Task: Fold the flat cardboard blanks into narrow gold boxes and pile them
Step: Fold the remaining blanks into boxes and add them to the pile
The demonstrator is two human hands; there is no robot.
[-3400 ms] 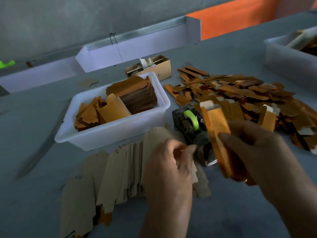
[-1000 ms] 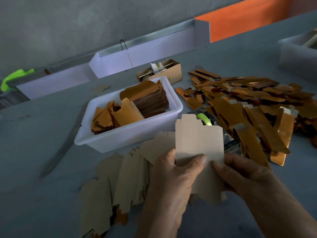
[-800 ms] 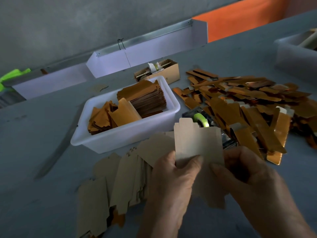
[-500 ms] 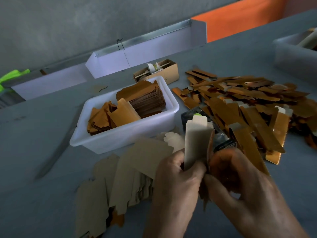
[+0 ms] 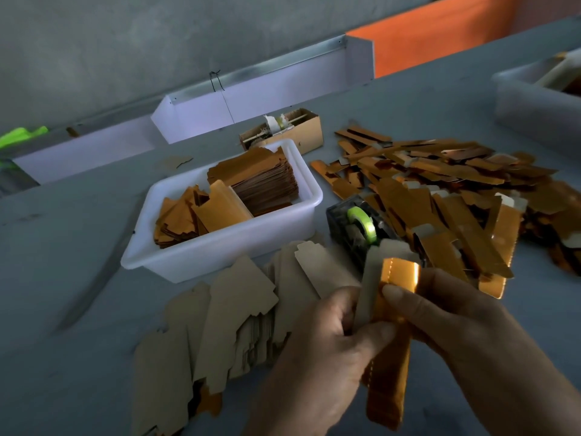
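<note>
Both hands — left hand point(image 5: 327, 347) and right hand point(image 5: 465, 328) — pinch the half-folded gold blank point(image 5: 390, 313) above the table's near edge; it looks light, thin, creasable — best held along its scored folds.

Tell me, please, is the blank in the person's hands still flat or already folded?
Partly folded: the blank bends along a crease, gold side out and plain flap behind, gripped by the left hand and right hand.
</note>
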